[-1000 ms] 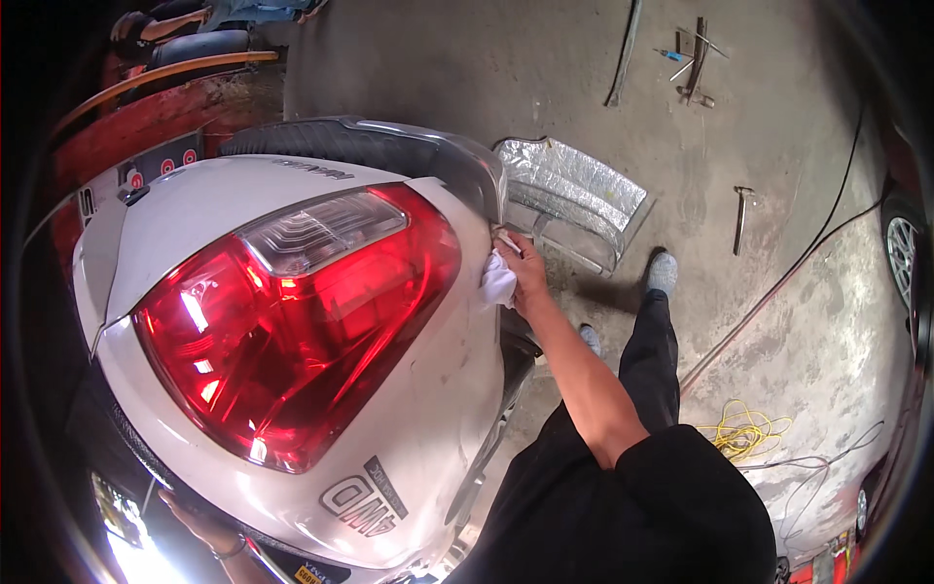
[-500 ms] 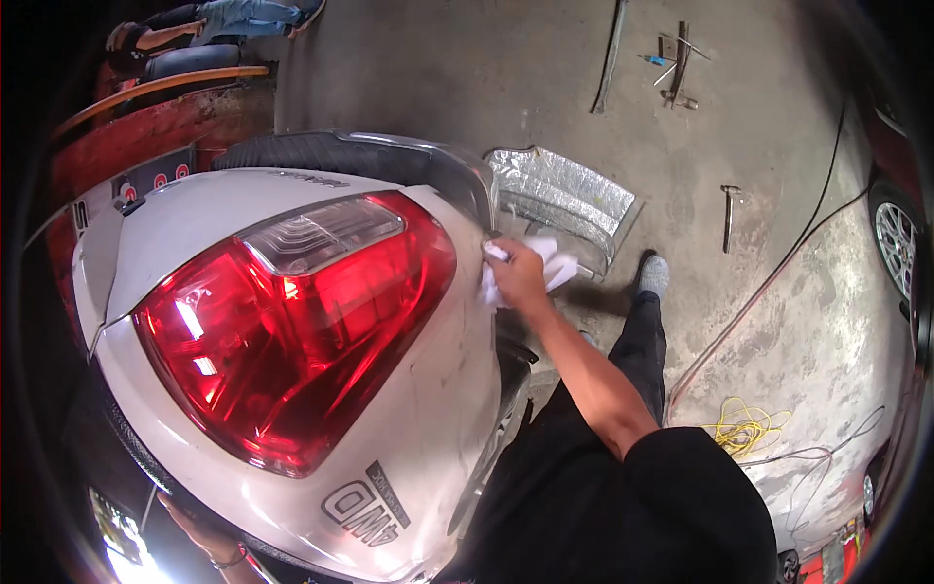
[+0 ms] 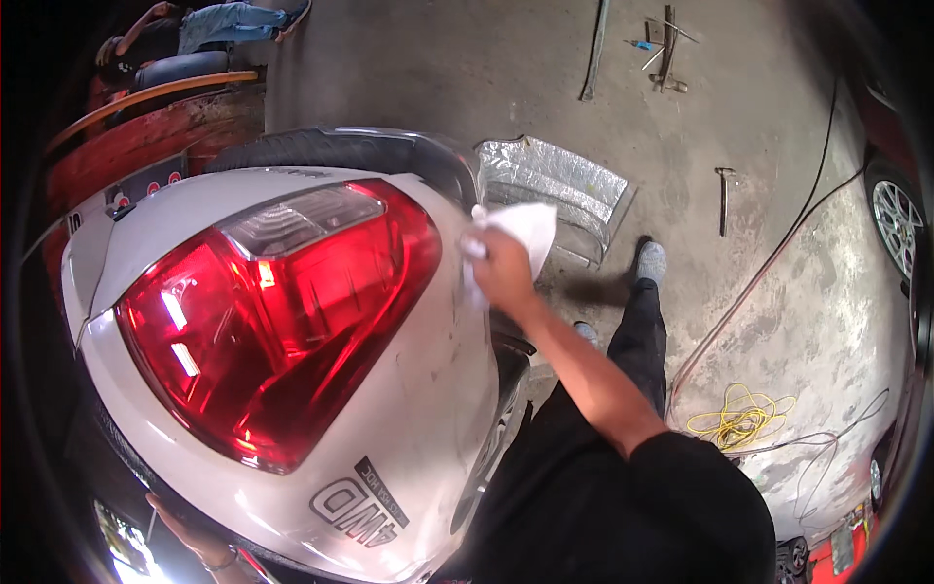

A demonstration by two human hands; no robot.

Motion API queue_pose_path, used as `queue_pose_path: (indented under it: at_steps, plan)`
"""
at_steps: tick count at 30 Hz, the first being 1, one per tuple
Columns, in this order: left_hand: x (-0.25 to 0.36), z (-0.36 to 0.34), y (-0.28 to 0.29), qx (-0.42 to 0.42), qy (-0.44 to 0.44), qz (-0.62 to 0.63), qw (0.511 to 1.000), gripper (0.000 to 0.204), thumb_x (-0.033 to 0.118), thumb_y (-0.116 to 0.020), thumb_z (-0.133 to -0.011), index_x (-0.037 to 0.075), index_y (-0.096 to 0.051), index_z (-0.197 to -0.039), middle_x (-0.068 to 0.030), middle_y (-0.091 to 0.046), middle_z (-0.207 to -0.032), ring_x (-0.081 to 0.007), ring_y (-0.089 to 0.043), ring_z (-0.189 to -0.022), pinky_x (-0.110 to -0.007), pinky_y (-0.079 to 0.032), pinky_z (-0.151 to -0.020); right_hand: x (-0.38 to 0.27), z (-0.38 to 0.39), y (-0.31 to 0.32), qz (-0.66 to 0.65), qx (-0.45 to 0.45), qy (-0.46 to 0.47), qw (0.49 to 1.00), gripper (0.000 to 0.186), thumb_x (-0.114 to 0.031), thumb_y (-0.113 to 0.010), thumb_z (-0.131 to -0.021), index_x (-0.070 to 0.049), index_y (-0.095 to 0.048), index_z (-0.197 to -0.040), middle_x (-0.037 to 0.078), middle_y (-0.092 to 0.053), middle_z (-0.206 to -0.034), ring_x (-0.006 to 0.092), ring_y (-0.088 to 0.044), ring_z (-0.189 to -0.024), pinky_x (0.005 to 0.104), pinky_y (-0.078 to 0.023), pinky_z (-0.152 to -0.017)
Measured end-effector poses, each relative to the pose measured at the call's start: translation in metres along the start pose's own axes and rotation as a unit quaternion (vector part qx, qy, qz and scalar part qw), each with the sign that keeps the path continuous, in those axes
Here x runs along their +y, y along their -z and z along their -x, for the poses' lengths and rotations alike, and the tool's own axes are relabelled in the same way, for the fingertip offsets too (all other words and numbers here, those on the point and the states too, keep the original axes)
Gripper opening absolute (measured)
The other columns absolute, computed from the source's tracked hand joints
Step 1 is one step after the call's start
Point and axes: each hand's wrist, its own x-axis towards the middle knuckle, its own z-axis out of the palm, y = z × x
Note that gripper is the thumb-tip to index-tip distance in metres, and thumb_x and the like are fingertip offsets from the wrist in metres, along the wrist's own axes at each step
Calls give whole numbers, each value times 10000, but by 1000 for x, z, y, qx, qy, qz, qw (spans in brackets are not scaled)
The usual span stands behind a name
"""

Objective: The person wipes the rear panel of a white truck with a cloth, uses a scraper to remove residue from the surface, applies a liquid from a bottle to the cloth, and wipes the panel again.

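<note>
Our right hand [image 3: 508,275] grips a white cloth [image 3: 533,232] at the white car panel [image 3: 428,380], right of the red taillight [image 3: 321,302]; near left, we cannot tell whether our left hand [image 3: 190,533] grasps anything.

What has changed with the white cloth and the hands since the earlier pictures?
The white cloth was bunched left of the right hand; now part fans out to the right. The right hand keeps its grip. The left hand stays by the edge of the white vehicle.
</note>
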Motion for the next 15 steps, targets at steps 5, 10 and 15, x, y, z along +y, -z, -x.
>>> queue_pose_path:
  at_steps: [5, 10, 15]
  plan:
    - [4, -9, -3, 20, -13, -21, 1000, 672, 315, -312, -1234, 11, -168, -1815, -248, -240, -1857, -413, -338, -1684, -563, -315, -1392, 6, 11, -8, -38, 81, 68, 994, 295, -114, -735, -946, -52, -817, -1223, 178, -771, -1076, 411, -762, -1009, 454, -593, -897]
    - [-2, -5, 9, -7, -51, -108, 993, 670, 298, -317, -1234, -21, -172, -1805, -250, -215, -1867, -414, -304, -1699, -556, -300, -1401, 1, -8, 3, -67, 19, 40, 997, 340, -59, -691, -884, -67, -824, -1197, 203, -789, -1180, 454, -749, -1101, 500, -598, -949]
    - [0, -15, -7, -29, -64, -108, 992, 760, 450, -290, -1225, 13, -119, -1823, -223, -136, -1896, -385, -228, -1732, -536, -215, -1425, 7, -10, -1, -46, 39, 64, 996, 370, -25, -657, -872, -80, -830, -1195, 217, -777, -1119, 458, -745, -1061, 508, -596, -914]
